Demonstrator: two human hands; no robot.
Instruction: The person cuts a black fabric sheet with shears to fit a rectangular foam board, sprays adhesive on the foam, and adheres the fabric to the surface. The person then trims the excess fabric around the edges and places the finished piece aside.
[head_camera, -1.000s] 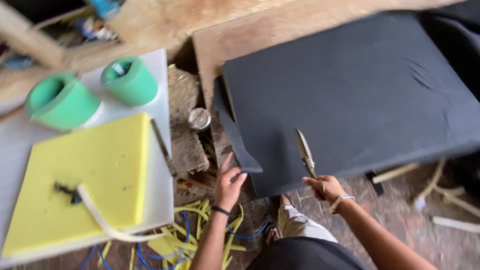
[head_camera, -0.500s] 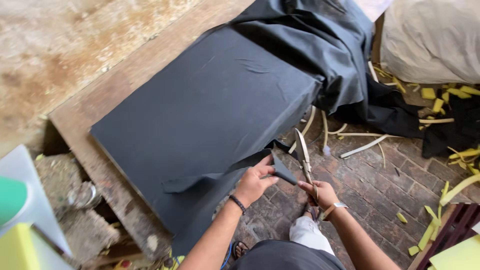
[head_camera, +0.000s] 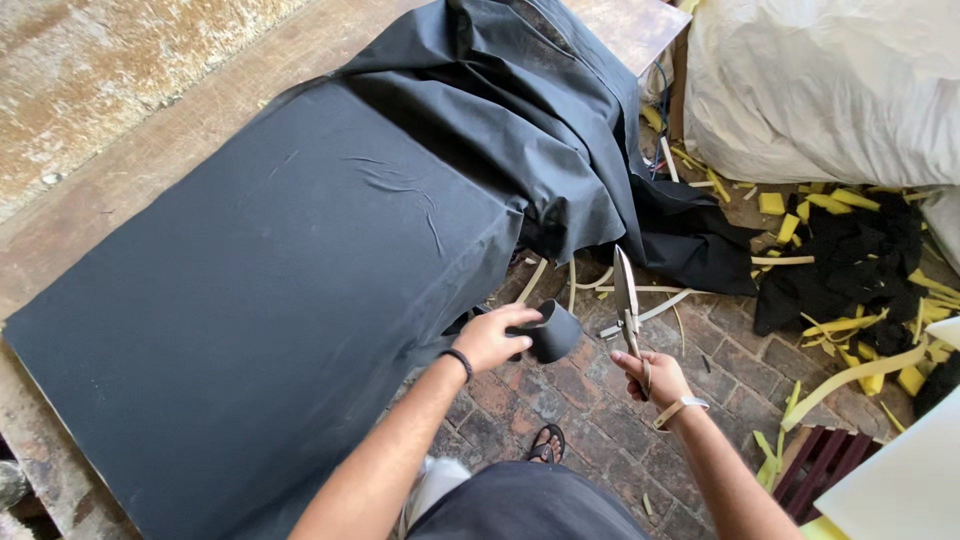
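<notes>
Fabric: black cloth (head_camera: 300, 290) is lying stretched over a big flat block, covering its top and hanging down the side nearest you; at the far end it is bunching into loose folds that are spilling onto the floor.
Sack: white bulging bag (head_camera: 830, 90) is sitting at the upper right, well apart from your hands.
Floor: brick paving (head_camera: 600, 400) is showing below you, with yellow foam offcuts (head_camera: 850, 370) and black scraps lying scattered to the right.
Left hand: your left hand (head_camera: 490, 338) is closing around a loose flap of the cloth (head_camera: 552, 330) at the block's near corner, gripping it and pulling it out from the side; a dark band is sitting on that wrist.
Right hand: your right hand (head_camera: 655, 380) is clenching the handles of a pair of scissors (head_camera: 627, 300), holding them with the blades pointing up and away from you, just beside the held flap but not touching it.
Blades: you are holding them together or nearly so; I cannot tell which.
Foot: sandal (head_camera: 545, 443) is showing between your arms.
</notes>
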